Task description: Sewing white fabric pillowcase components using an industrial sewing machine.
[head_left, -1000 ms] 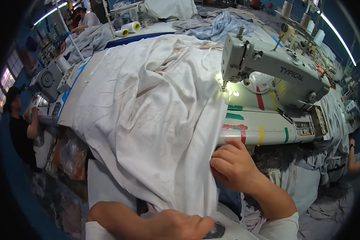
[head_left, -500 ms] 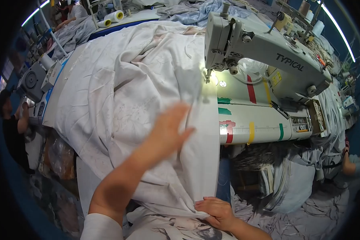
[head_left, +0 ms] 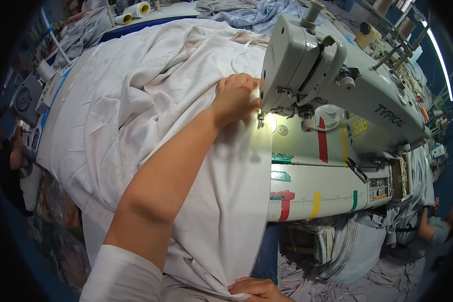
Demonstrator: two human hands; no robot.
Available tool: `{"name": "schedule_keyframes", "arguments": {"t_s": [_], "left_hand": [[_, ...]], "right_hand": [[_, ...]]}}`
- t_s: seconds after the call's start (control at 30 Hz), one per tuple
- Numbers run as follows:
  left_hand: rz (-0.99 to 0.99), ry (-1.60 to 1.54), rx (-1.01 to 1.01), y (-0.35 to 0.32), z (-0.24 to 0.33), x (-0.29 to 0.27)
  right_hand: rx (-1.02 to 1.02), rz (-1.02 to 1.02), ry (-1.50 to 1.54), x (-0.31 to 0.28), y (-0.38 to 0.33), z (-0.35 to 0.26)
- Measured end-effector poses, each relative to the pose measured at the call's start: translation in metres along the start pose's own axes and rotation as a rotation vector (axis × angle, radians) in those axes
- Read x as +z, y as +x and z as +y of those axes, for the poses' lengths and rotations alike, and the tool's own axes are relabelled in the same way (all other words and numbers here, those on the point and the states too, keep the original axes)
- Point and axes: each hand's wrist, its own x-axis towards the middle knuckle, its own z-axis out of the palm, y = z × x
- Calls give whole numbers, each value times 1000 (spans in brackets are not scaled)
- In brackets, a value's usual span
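Observation:
A large white cloth (head_left: 186, 141) with a faint pattern lies in folds across the table, its right edge running beneath the head of a sewing machine (head_left: 297, 65). My left hand (head_left: 238, 98) is stretched far forward, its curled fingers closed on the cloth just left of the lit needle (head_left: 260, 119). Part of its fingertips is hidden behind the hand and the machine head. At the lower edge of the picture, my right hand (head_left: 256, 289) holds the near corner of the cloth, with the thumb out of sight.
Coloured tape strips (head_left: 322, 141) mark the machine bed. Black thread snips (head_left: 357, 171) and a small parts tray (head_left: 380, 187) lie on its right. Thread cones (head_left: 136, 10) stand at the back. Piled grey fabric (head_left: 357, 251) hangs below right. Other people sit at the far left and right.
My left hand has moved forward from the middle of the cloth to beside the needle and has closed on the fabric. My right hand keeps its hold; the view has shifted closer to the machine.

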Motion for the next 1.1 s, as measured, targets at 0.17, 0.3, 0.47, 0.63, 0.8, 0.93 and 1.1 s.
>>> {"name": "schedule_keyframes", "arguments": {"t_s": [0.17,0.3,0.47,0.63,0.8,0.93,1.1], "left_hand": [[-118,2,125,30,-19,5],[-201,77,47,56,-25,7],[-163,95,72,82,-54,19],[-125,90,58,116,-83,33],[-88,147,100,150,-105,41],[-70,202,77,169,-126,51],[9,303,71,206,-143,50]], "right_hand": [[43,2,-2,-16,18,3],[21,-10,-14,-30,40,-4],[-31,18,-29,-47,73,-21],[-15,-4,-126,-68,107,-43],[-98,-43,-214,-88,140,-59],[-146,-16,-296,-98,165,-61],[-130,31,-436,-116,188,-66]]}}
